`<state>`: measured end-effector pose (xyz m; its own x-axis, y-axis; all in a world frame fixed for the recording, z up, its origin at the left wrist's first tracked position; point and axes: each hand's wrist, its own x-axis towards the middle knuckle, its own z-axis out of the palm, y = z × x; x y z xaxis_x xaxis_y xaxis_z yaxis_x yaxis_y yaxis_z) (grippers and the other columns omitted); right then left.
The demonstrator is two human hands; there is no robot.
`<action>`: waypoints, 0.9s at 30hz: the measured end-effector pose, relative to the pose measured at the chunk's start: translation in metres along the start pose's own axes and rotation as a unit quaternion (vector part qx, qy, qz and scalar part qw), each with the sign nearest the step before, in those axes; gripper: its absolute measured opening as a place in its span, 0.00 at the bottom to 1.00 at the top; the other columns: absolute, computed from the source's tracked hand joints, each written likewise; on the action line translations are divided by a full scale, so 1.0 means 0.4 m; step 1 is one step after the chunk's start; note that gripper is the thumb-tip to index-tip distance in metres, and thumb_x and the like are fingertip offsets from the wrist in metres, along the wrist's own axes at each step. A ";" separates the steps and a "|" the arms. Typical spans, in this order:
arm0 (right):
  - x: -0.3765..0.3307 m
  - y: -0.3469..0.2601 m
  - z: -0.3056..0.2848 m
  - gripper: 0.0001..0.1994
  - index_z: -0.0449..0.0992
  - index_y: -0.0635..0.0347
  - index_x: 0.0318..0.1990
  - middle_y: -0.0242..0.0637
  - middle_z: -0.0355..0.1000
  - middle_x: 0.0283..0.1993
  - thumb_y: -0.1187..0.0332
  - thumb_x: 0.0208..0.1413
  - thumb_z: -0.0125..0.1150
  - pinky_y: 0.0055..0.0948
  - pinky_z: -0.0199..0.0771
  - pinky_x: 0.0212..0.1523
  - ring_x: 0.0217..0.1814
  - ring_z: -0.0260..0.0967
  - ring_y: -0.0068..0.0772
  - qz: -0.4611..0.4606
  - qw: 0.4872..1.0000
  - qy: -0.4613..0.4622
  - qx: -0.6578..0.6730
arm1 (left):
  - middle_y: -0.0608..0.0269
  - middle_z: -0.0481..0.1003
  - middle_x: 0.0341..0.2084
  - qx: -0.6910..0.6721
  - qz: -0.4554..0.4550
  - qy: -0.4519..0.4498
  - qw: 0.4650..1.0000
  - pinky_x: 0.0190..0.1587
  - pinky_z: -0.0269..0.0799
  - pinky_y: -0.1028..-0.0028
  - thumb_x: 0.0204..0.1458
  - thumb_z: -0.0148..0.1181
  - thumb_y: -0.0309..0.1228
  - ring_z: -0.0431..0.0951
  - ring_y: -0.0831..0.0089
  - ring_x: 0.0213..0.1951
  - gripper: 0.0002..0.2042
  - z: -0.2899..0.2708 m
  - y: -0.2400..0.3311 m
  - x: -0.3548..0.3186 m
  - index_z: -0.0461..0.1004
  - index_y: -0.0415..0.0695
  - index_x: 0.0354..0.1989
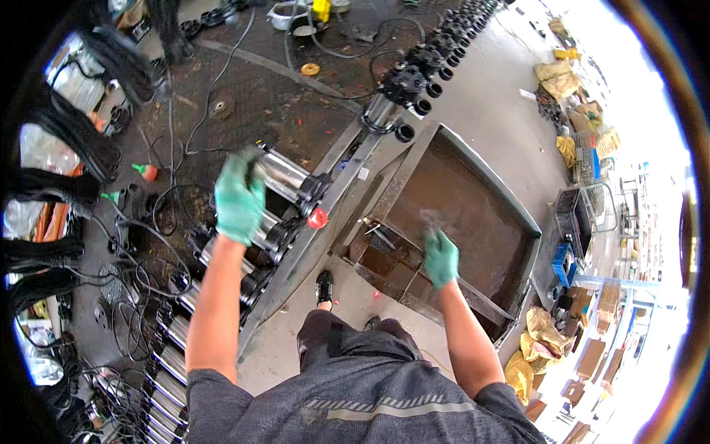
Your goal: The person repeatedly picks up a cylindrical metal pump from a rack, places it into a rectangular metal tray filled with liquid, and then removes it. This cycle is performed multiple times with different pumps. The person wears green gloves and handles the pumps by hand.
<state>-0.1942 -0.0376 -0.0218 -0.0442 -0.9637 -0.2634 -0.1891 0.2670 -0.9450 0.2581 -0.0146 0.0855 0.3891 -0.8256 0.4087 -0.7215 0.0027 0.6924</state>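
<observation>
My left hand (238, 203), in a green glove, grips a shiny steel cylinder pump (285, 180) with a black end, lying on a slanted metal rack (336, 189). A red cap (317, 218) sits at the rack's edge just right of that pump. My right hand (441, 257), also green-gloved, hovers over the near edge of a large rusty metal tank (473, 214) holding brown water; its fingers look curled with nothing visible in them. More steel pumps (177, 325) lie side by side below my left arm.
A row of black pump heads (421, 66) runs up the rack toward the top. Black cables and coils (66, 133) cover the floor on the left. Sacks and cardboard boxes (562, 78) sit at the right. My shoe (324, 285) stands on grey concrete.
</observation>
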 end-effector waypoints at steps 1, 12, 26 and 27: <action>-0.040 -0.016 -0.082 0.12 0.80 0.65 0.48 0.45 0.79 0.34 0.64 0.69 0.58 0.34 0.73 0.40 0.35 0.66 0.25 -0.085 0.963 0.075 -0.244 | 0.51 0.81 0.42 -0.005 0.056 0.007 0.998 0.48 0.78 0.64 0.62 0.59 0.29 0.82 0.52 0.43 0.09 0.026 0.057 -0.027 0.78 0.42 0.49; -0.118 0.319 -0.863 0.16 0.77 0.61 0.32 0.53 0.75 0.33 0.59 0.69 0.55 0.50 0.71 0.36 0.35 0.72 0.62 -0.134 0.844 0.245 -0.457 | 0.47 0.81 0.37 -0.001 0.128 -0.319 0.939 0.47 0.74 0.51 0.63 0.58 0.41 0.79 0.43 0.42 0.14 0.724 0.355 -0.264 0.80 0.41 0.40; -0.076 0.325 -0.859 0.19 0.74 0.54 0.25 0.44 0.73 0.25 0.57 0.69 0.55 0.47 0.71 0.25 0.24 0.73 0.54 -0.119 0.829 0.276 -0.471 | 0.45 0.82 0.35 0.309 0.025 -0.369 0.876 0.47 0.75 0.49 0.66 0.45 0.53 0.81 0.42 0.41 0.24 0.837 0.434 -0.292 0.80 0.47 0.37; -0.071 0.324 -0.860 0.19 0.74 0.54 0.25 0.44 0.73 0.24 0.57 0.68 0.55 0.47 0.71 0.25 0.24 0.73 0.54 -0.118 0.831 0.275 -0.470 | 0.45 0.82 0.35 0.316 0.021 -0.367 0.875 0.46 0.75 0.49 0.66 0.46 0.53 0.81 0.42 0.41 0.24 0.843 0.432 -0.286 0.80 0.46 0.36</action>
<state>-0.5549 0.0216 -0.0703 -0.2894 -0.9151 0.2807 -0.9267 0.1944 -0.3217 -0.1044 -0.1099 -0.0421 0.0489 -0.9729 -0.2261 -0.9892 -0.0786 0.1240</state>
